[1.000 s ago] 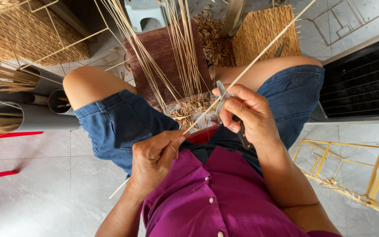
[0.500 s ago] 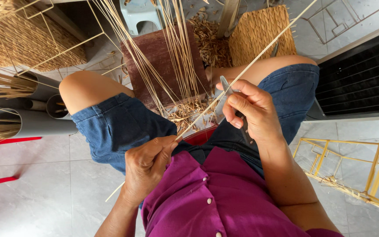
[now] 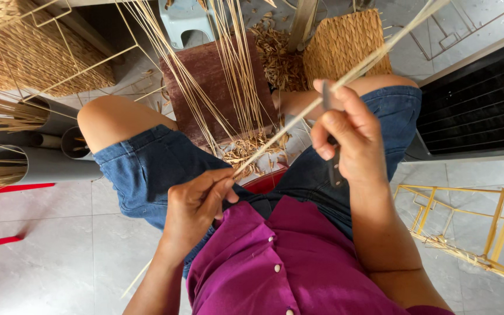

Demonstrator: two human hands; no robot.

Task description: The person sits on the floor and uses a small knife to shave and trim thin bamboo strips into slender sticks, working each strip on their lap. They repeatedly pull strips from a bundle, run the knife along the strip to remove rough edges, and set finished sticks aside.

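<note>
Reed strip (image 3: 298, 119) is what we hold, running diag. from lower left to upper right across the lap. We log items left to right.

Far left: grey tubes (image 3: 42, 166) w/ dry stalk bundles, woven panels (image 3: 30, 52) behind, red frame (image 3: 7, 189) on the tile floor.

Left hand (image 3: 196, 204): closed in a pinch on the reed strip's lower end, thumb and fingers (image 3: 220, 189) pressed together just above the left thigh. Grip looks firm.

Centre: dark wooden block (image 3: 205, 76) between the knees, loose upright reeds (image 3: 234, 70) leaning over it, shavings (image 3: 249, 151) heaped at its foot.

Right hand (image 3: 348, 137): closed round a small knife (image 3: 335, 160), blade end showing above the fingers at approx. the point where the strip passes. We cannot tell whether the edge touches the strip.

Right: woven mat (image 3: 345, 46), dark slatted panel (image 3: 479, 99), yellow wire frame (image 3: 473, 233) on the floor.

Judgement re. good practice: we keep the strip taut betw. both hands, hold the blade at a shallow angle, work away from the body and keep the left fingers well clear of the edge. Slack strip = uneven shaving, poss. a slip toward the thigh.
</note>
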